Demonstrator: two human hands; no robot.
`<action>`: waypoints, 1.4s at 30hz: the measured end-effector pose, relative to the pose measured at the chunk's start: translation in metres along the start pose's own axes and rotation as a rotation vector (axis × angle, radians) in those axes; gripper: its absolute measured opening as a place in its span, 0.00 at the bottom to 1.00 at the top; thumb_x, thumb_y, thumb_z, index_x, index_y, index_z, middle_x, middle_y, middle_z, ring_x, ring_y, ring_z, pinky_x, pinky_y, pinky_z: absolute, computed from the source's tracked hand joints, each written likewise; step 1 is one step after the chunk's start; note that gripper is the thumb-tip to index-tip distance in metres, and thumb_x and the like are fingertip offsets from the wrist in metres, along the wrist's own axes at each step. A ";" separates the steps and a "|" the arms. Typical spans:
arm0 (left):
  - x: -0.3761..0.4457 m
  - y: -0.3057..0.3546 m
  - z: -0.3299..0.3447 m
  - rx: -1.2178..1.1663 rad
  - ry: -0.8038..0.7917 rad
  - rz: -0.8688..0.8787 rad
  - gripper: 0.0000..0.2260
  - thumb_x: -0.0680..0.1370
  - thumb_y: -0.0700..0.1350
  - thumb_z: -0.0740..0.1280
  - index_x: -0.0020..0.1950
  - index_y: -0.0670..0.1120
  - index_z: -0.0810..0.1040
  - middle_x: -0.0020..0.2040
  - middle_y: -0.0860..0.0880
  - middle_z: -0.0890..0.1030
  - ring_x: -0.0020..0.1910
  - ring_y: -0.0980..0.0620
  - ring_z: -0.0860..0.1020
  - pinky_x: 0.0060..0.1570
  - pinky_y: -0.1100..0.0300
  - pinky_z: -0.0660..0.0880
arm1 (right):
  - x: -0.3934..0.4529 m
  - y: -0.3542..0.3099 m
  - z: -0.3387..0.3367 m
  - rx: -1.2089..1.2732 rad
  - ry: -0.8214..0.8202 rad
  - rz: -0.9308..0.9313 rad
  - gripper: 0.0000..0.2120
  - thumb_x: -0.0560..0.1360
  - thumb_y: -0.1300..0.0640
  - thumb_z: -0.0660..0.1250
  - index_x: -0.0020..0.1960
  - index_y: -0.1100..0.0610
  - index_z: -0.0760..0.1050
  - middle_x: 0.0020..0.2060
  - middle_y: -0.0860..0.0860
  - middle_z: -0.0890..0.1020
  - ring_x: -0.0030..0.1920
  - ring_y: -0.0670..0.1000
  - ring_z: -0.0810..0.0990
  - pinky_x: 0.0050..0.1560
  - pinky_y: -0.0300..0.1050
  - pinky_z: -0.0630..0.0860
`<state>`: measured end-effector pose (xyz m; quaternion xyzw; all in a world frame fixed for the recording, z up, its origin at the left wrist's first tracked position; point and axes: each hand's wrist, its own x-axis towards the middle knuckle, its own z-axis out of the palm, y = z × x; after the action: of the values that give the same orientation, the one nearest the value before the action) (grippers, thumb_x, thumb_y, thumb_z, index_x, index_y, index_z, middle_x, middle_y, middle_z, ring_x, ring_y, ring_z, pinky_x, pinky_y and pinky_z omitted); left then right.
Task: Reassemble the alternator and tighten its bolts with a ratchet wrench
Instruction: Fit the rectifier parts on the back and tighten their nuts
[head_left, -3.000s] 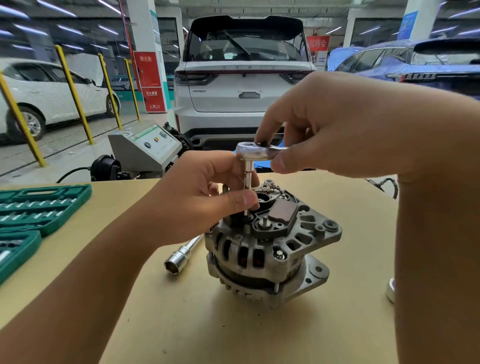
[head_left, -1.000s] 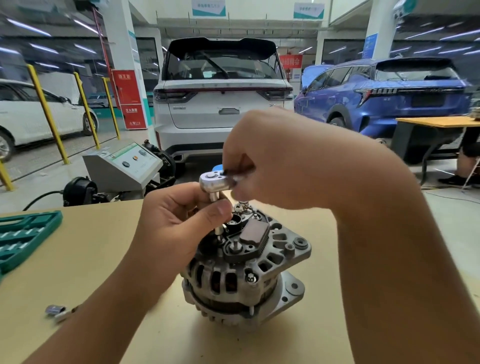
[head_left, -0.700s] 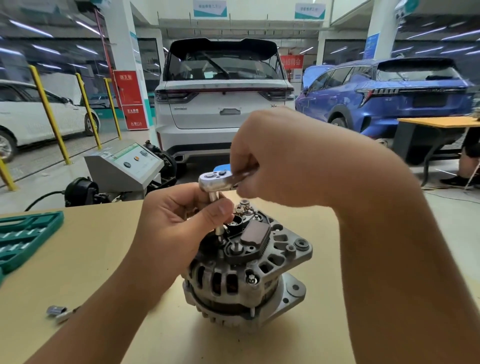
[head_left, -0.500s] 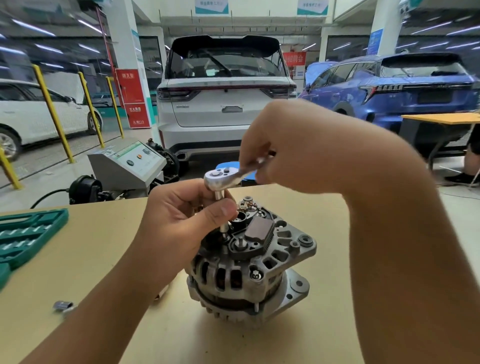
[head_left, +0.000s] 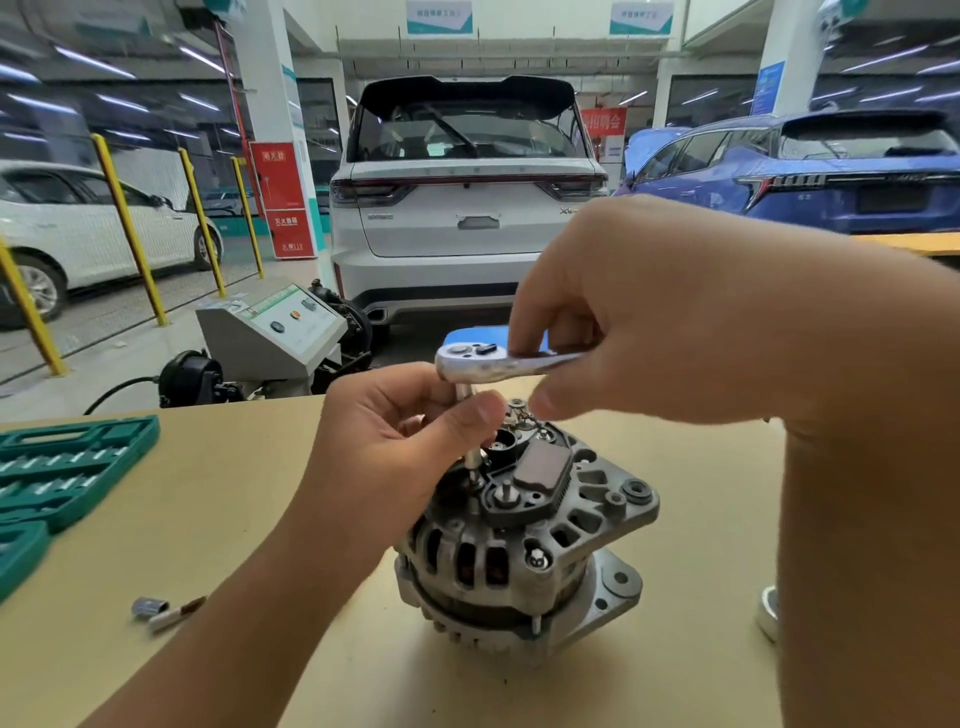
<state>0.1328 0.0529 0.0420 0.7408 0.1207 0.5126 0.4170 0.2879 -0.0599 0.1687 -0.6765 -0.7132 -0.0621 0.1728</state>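
A grey metal alternator (head_left: 524, 545) stands on the tan table (head_left: 208, 509), its black rear cover facing up. Above it is a silver ratchet wrench (head_left: 483, 361), its head over the alternator's top left part. A thin extension bar (head_left: 470, 457) runs straight down from the head onto a bolt on the cover. My left hand (head_left: 395, 452) pinches that bar between thumb and fingers, just under the head. My right hand (head_left: 649, 312) grips the wrench handle, which is mostly hidden in the fist.
A green socket tray (head_left: 62, 467) lies at the table's left edge. A loose socket and a small bit (head_left: 161, 610) lie front left. A round metal part (head_left: 769, 613) peeks out beside my right forearm. Beyond the table stand a grey test machine (head_left: 270, 332) and parked cars.
The wrench handle has swung a little between frames while the bar stayed on the bolt. My view shifted, so the alternator sits slightly further right. Both hands keep their grips.
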 end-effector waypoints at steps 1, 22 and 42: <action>0.000 0.000 0.002 0.003 0.010 0.008 0.09 0.72 0.55 0.76 0.48 0.53 0.88 0.40 0.48 0.87 0.40 0.48 0.85 0.44 0.61 0.81 | -0.002 0.000 -0.002 -0.001 -0.009 -0.003 0.08 0.66 0.47 0.80 0.43 0.40 0.83 0.32 0.34 0.80 0.33 0.38 0.79 0.31 0.37 0.70; -0.003 -0.002 0.007 -0.065 0.016 -0.022 0.02 0.72 0.49 0.77 0.44 0.53 0.87 0.38 0.50 0.85 0.39 0.49 0.83 0.43 0.62 0.80 | -0.001 0.000 -0.003 0.016 -0.020 0.040 0.07 0.69 0.51 0.79 0.45 0.41 0.84 0.34 0.36 0.82 0.36 0.39 0.80 0.32 0.40 0.72; -0.001 -0.002 0.001 -0.057 0.015 -0.031 0.07 0.71 0.52 0.77 0.45 0.50 0.88 0.40 0.45 0.86 0.41 0.40 0.84 0.47 0.55 0.82 | -0.002 0.003 -0.007 0.055 -0.027 0.023 0.09 0.72 0.54 0.77 0.47 0.41 0.84 0.33 0.39 0.83 0.34 0.39 0.80 0.32 0.38 0.71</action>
<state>0.1338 0.0529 0.0397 0.7227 0.1207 0.5150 0.4449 0.2920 -0.0641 0.1744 -0.6805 -0.7089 -0.0316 0.1824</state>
